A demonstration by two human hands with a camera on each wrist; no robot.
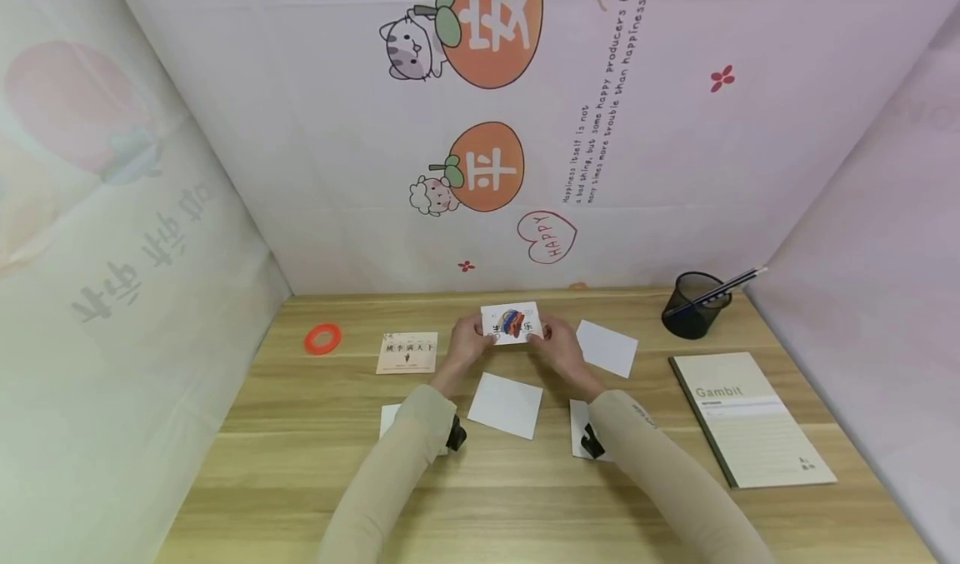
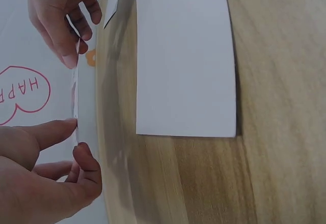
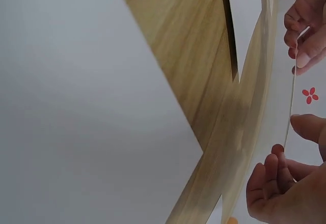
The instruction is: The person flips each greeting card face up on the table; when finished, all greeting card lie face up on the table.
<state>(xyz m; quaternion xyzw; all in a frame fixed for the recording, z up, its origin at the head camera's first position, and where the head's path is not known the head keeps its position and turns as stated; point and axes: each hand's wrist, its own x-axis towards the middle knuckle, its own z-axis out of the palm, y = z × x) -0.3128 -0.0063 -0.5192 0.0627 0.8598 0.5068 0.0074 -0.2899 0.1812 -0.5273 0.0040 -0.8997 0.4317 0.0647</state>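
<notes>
A white card (image 1: 512,322) with a colourful drawing and printed characters is held up near the back of the table, its printed face visible in the head view. My left hand (image 1: 467,343) pinches its left edge between thumb and fingers. At the opposite edge, my right hand (image 1: 558,346) pinches it the same way. Both wrist views show the card (image 2: 75,91) almost edge-on, a thin strip between the two hands. Below it on the table lies a blank white card (image 1: 506,406). Another white card (image 1: 606,347) lies right of the right hand.
Left of the hands lies a printed card (image 1: 407,353), then an orange-red ring (image 1: 322,339). White cards (image 1: 389,416) (image 1: 579,422) are partly hidden under the forearms. On the right are a notebook (image 1: 757,431) and a black mesh pen holder (image 1: 686,318). A printed cloth wall (image 1: 337,172) stands behind.
</notes>
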